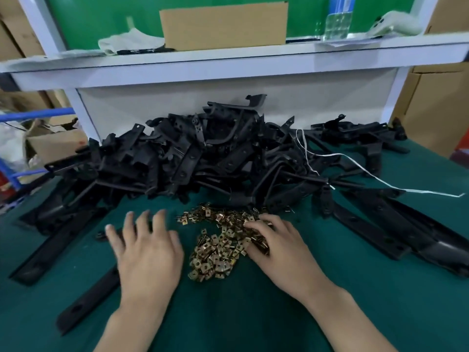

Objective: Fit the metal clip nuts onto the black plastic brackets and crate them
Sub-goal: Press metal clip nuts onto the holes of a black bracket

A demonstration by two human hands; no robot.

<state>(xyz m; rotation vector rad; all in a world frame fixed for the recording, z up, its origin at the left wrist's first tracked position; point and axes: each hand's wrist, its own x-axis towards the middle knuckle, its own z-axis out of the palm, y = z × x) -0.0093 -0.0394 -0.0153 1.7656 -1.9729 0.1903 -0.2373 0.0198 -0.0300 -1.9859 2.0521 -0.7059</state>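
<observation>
A heap of brass-coloured metal clip nuts [218, 250] lies on the green table mat in front of me. Behind it a big tangle of black plastic brackets [193, 153] stretches across the table. My left hand [147, 252] hovers with fingers spread over a long black bracket [88, 298] left of the nuts; it holds nothing. My right hand [276, 245] rests on the right side of the clip nut heap with its fingers curled into the nuts; whether it pinches one is hidden.
Long black brackets [396, 224] lie at the right, more at the left [45, 252]. A white string [380, 179] trails over the pile. A white shelf [228, 62] with a cardboard box [223, 26] stands behind. Cardboard cartons [436, 110] flank the table.
</observation>
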